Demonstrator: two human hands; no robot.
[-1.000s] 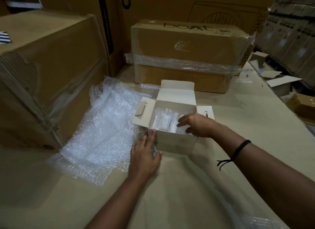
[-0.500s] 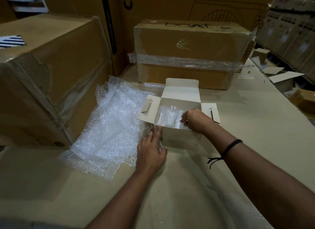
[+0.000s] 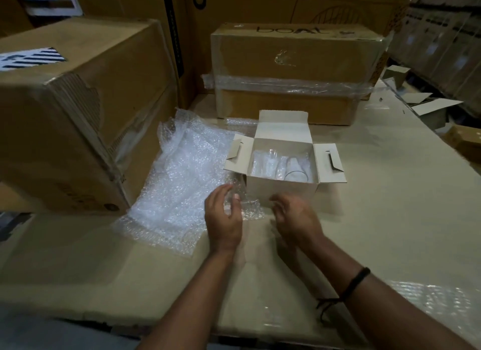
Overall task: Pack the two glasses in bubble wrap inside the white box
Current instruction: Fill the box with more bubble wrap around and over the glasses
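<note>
Two hands, both now outside the box [image 3: 282, 193]. Entries follow.

Changes vs. half a sec ago:
- R hand [image 3: 296, 216]: was inside the box, fingers on the glass [image 3: 295, 176]. Now pulled out, hovering just in front of the near wall, low over the table [image 3: 390, 193].
- L hand [image 3: 223, 216]: was flat on the wrap [image 3: 187, 172] by the box's near-left corner. Now lifted and turned on edge, palm facing the R hand.
- Box: same spot, lid and both side flaps still folded out.

Grip:
- L hand: fingers and thumb apart, gently curved, nothing held. Wrap lies below and behind it; contact w/ wrap can't be told.
- R hand: fingers loosely curled, motion-blurred, nothing in them. Fingertips near the front wall; touching or not, can't tell.

Contents of box:
- Glass: lying in the right half, round rim toward the near wall.
- Bundle [image 3: 268, 162]: clear item in the left half, looks wrapped; detail too faint to say more.

Surrounds:
- Wrap: crumpled sheet spread left of the box, reaching its left wall and near-left corner.
- Big carton [image 3: 78, 115]: left of the wrap.
- Taped carton [image 3: 294, 71]: behind the box, apart from it.
- Band [image 3: 356, 282]: black, on the R wrist.
</note>
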